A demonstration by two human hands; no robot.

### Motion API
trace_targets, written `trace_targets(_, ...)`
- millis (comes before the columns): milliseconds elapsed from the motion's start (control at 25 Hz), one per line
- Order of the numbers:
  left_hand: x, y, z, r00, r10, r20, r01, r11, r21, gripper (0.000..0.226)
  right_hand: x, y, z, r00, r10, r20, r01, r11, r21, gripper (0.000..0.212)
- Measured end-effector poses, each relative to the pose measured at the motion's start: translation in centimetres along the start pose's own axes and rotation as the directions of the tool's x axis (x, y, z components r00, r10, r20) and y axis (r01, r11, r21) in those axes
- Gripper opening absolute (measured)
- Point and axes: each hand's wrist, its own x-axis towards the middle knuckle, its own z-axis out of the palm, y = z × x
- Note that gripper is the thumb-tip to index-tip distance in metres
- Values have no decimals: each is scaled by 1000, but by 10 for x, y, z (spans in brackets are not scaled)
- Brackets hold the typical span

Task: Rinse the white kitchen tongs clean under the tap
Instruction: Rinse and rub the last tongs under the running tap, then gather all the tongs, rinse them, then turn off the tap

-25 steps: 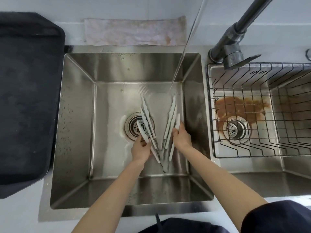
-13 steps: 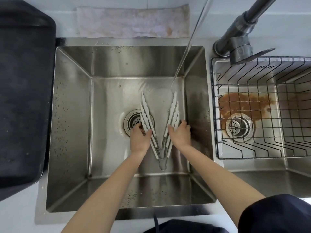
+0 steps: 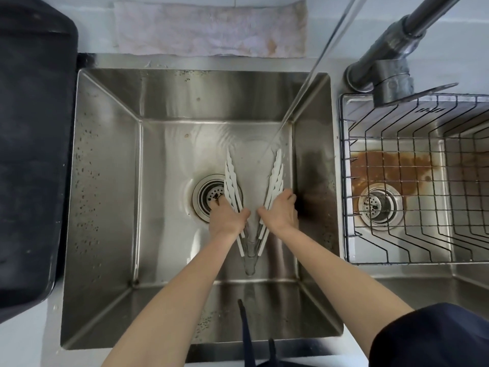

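Observation:
Several white kitchen tongs (image 3: 275, 176) with steel handles lie spread in a V inside the left steel sink (image 3: 105, 181), hinges toward me. My left hand (image 3: 227, 218) grips the left bundle of arms beside the drain (image 3: 210, 198). My right hand (image 3: 281, 210) grips the right bundle. A water stream (image 3: 312, 72) falls from the dark tap (image 3: 389, 62) and lands near the tips of the right arms.
A stained cloth (image 3: 209, 27) lies behind the sink. A black wire rack (image 3: 423, 181) fills the right sink, which has a brown stain. A dark tray (image 3: 31, 154) covers the counter at left.
Both hands slid a little up the tong arms and pressed the loose arms into two tidy bundles. The view shifted slightly downward.

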Motion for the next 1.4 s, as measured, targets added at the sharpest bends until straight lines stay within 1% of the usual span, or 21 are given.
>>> trace_targets(120,-3,-6,-3,999,2,-33,-4,997,-71,59,-8,-2,-2,999,-27,23,25,996,86,59)
trace_targets(240,-8,-7,-10,999,-9,-52,1,990,-140,66,-18,-7,-8,995,-92,29,85,978,193,55)
trace_targets(280,-11,-5,-14,999,-11,-51,2,986,-165,65,-22,-10,-11,993,-116,23,108,969,224,55)
trace_targets(360,-17,0,-23,999,2,-39,-11,971,-238,55,-29,-16,-20,988,-157,6,149,947,284,54)
trace_targets(440,-24,8,-34,999,15,-46,-31,934,-356,52,-36,-22,-31,982,-187,-15,181,927,327,51)
trace_targets(560,-38,26,-51,999,-2,-54,-28,838,-544,44,-50,-33,-53,972,-233,-27,225,892,392,51)
trace_targets(680,-54,47,-71,989,96,-114,-148,743,-653,30,-65,-45,-78,952,-294,-87,300,832,467,47)
trace_targets(760,-63,57,-85,978,143,-154,-210,700,-682,28,-74,-54,-96,933,-339,-120,353,796,493,46)
trace_targets(800,-69,62,-91,973,160,-164,-229,695,-682,31,-78,-58,-104,922,-366,-125,377,778,502,47)
trace_targets(880,-74,68,-101,966,194,-172,-259,676,-690,38,-83,-65,-116,901,-418,-115,409,731,547,44)
trace_targets(960,-81,73,-113,961,210,-177,-272,626,-731,43,-88,-70,-126,877,-471,-95,425,669,609,39)
trace_targets(1000,-83,76,-120,958,218,-185,-281,601,-748,42,-90,-72,-131,864,-496,-83,428,639,639,36)
trace_targets(1080,-90,81,-129,944,250,-214,-321,560,-764,33,-96,-77,-141,841,-536,-76,426,567,705,24)
trace_targets(1160,-97,84,-133,932,288,-221,-347,528,-775,27,-103,-84,-150,827,-550,-113,418,469,778,11)
trace_targets(1240,-103,85,-132,929,309,-204,-343,512,-787,25,-107,-89,-156,816,-552,-170,431,387,815,6)
trace_targets(1280,-104,86,-132,930,313,-192,-335,507,-794,25,-108,-89,-158,804,-563,-192,452,368,813,6)
trace_targets(1360,-106,86,-134,930,328,-167,-321,501,-804,27,-110,-87,-159,766,-607,-211,503,363,784,10)
trace_targets(1400,-107,85,-135,925,349,-148,-317,500,-806,29,-110,-86,-159,755,-619,-216,523,369,768,9)
